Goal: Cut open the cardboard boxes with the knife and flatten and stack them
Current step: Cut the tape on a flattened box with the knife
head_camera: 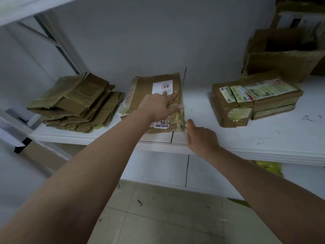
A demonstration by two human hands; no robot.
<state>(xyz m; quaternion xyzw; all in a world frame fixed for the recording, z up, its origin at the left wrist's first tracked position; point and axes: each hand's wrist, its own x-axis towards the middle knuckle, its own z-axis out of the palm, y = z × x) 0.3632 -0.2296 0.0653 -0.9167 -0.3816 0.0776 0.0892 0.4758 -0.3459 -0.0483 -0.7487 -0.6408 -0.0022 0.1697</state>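
bare shelf [197, 106] gap between flattened box [140, 95], taped boxes [246, 103]

Both forearms are bare, no sleeves reach into view; the left hand [159, 106] shows pale, rather long fingernails; the right hand [202, 138] wears no ring, watch or glove.

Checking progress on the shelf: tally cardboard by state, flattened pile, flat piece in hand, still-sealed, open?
Flattened pile: 1
Flat piece under left hand: 1
Sealed boxes: 2
Open box: 1
Total: 5. More cardboard at top right is too blurred to count.
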